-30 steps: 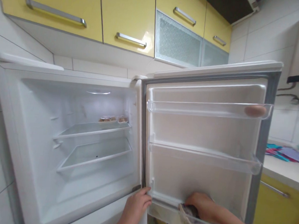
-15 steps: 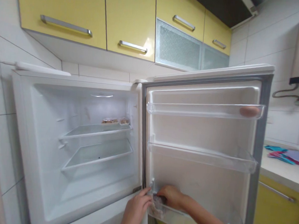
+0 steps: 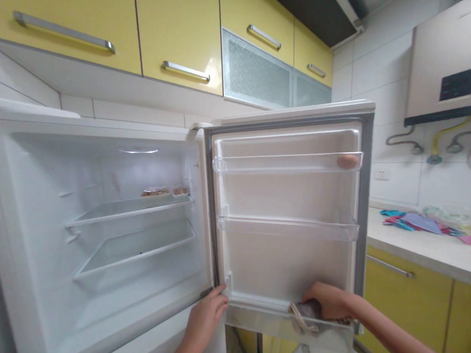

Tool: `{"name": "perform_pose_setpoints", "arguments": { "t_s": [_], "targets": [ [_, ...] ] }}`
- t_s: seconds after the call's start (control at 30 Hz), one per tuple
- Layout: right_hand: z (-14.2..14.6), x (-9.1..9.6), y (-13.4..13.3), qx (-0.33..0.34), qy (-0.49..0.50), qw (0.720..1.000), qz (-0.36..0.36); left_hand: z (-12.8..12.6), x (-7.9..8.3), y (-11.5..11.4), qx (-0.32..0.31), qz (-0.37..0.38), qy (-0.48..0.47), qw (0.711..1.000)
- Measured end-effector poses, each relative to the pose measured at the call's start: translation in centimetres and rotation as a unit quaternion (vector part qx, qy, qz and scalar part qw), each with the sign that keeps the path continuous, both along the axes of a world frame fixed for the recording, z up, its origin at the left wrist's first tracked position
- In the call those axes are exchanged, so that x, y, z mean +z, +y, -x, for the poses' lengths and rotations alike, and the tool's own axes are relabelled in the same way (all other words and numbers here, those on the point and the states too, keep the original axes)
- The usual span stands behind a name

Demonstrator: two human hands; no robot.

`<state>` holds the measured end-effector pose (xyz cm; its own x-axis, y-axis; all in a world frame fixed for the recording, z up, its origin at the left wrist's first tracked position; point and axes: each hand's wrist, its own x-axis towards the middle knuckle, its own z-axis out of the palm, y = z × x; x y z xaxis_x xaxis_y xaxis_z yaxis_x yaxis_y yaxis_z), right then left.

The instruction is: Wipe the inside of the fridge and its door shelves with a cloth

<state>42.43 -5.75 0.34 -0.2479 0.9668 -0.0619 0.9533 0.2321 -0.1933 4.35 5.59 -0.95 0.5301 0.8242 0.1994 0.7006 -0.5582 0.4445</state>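
Note:
My right hand is closed around a bunched grey-brown cloth in the lowest clear bin of the open fridge door. Part of the cloth hangs in loose folds over the bin's front wall. At the hinge side, my left hand rests its stretched fingertips against the left end of that same bin; its thumb is hidden. The fridge door stands wide open, and its two upper clear bins are fixed above my hands. A brownish egg-like object lies at the right of the top bin.
Inside the fridge compartment, small food packs sit on the upper glass shelf. Yellow cabinets hang above. To the right, colourful cloths or bags lie on the counter below a water heater.
My right hand has moved the cloth rightward along the lowest door bin, from its hinge end towards its outer end. My left hand stays at the hinge end. The view has turned right.

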Motion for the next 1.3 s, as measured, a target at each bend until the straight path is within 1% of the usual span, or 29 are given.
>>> {"name": "perform_pose_setpoints", "arguments": {
  "t_s": [0.07,0.1,0.13,0.17,0.2,0.27,0.3,0.33,0.37,0.4,0.43,0.47,0.53,0.6,0.63,0.67,0.7,0.77,0.83,0.9,0.93,1.0,1.07,1.1,1.13,1.2,1.27,1.3],
  "targets": [
    [0.7,0.6,-1.0,-0.016,-0.046,0.996,-0.08,0.0,0.0,0.1,-0.003,0.002,-0.001,1.0],
    [1.2,1.0,-1.5,-0.024,-0.073,0.988,-0.136,0.0,0.1,0.1,-0.005,0.004,-0.003,1.0],
    [1.7,1.5,-1.9,-0.035,-0.096,0.973,-0.205,0.0,0.1,0.1,-0.006,0.005,-0.006,1.0],
    [2.2,2.0,-2.3,-0.044,-0.113,0.952,-0.281,0.0,0.1,0.1,-0.008,0.007,-0.008,1.0],
    [2.5,2.5,-2.7,-0.049,-0.126,0.923,-0.36,0.0,0.1,0.1,-0.009,0.008,-0.01,1.0],
    [2.7,3.5,-3.5,-0.042,-0.144,0.849,-0.506,0.1,0.1,0.2,-0.011,0.008,-0.013,1.0],
    [2.5,3.9,-3.8,-0.034,-0.151,0.813,-0.561,0.2,0.0,0.2,-0.012,0.006,-0.014,1.0],
    [2.3,4.1,-3.9,-0.03,-0.156,0.783,-0.601,0.2,0.0,0.3,-0.013,0.004,-0.015,1.0],
    [2.0,4.3,-3.9,-0.032,-0.162,0.763,-0.625,0.3,-0.1,0.4,-0.013,0.001,-0.016,1.0],
    [1.6,4.4,-3.7,-0.046,-0.168,0.752,-0.635,0.3,-0.2,0.4,-0.013,0.0,-0.016,1.0],
    [1.3,4.2,-3.4,-0.069,-0.175,0.749,-0.635,0.3,-0.3,0.5,-0.013,-0.002,-0.016,1.0],
    [1.0,3.9,-3.0,-0.097,-0.182,0.753,-0.625,0.4,-0.4,0.6,-0.011,-0.003,-0.015,1.0],
    [0.5,2.8,-2.0,-0.14,-0.191,0.767,-0.596,0.4,-0.5,0.6,-0.006,-0.005,-0.012,1.0],
    [0.0,1.2,-1.3,-0.147,-0.191,0.786,-0.57,0.3,-0.5,0.7,-0.003,-0.009,-0.009,1.0],
    [-0.3,0.4,-1.1,-0.132,-0.191,0.796,-0.558,0.3,-0.5,0.7,-0.002,-0.01,-0.007,1.0],
    [-0.6,-0.3,-1.0,-0.102,-0.19,0.811,-0.544,0.2,-0.4,0.7,-0.001,-0.011,-0.003,1.0],
    [-1.0,-0.9,-1.1,-0.06,-0.189,0.829,-0.523,0.2,-0.3,0.6,-0.001,-0.01,0.002,1.0],
    [-1.8,-1.6,-1.4,0.04,-0.183,0.877,-0.442,0.1,-0.1,0.5,-0.001,-0.009,0.011,1.0],
    [-2.3,-1.4,-1.7,0.111,-0.18,0.919,-0.334,-0.1,0.2,0.4,-0.002,-0.012,0.017,1.0],
    [-2.5,-0.6,-1.8,0.13,-0.188,0.938,-0.259,-0.2,0.3,0.3,-0.001,-0.014,0.018,1.0],
    [-2.4,0.0,-1.7,0.131,-0.192,0.942,-0.243,-0.2,0.2,0.3,-0.001,-0.015,0.016,1.0],
    [-2.2,1.4,-1.5,0.121,-0.185,0.944,-0.246,-0.3,0.1,0.4,0.0,-0.012,0.008,1.0],
    [-1.8,3.0,-1.1,0.083,-0.154,0.942,-0.285,-0.3,-0.1,0.5,-0.004,-0.01,-0.004,1.0],
    [-1.6,3.7,-0.9,0.051,-0.133,0.937,-0.319,-0.3,-0.2,0.5,-0.007,-0.008,-0.009,1.0],
    [-1.3,4.3,-0.6,0.012,-0.114,0.926,-0.36,-0.3,-0.2,0.6,-0.01,-0.008,-0.015,1.0],
    [-0.3,5.1,0.3,-0.068,-0.089,0.891,-0.44,-0.4,-0.2,0.6,-0.014,-0.007,-0.021,1.0],
    [1.4,5.4,1.7,-0.127,-0.082,0.859,-0.489,-0.4,-0.1,0.6,-0.014,-0.003,-0.021,1.0],
    [2.4,5.3,2.6,-0.143,-0.081,0.851,-0.499,-0.4,0.0,0.5,-0.012,-0.001,-0.02,1.0]
  ]
}}
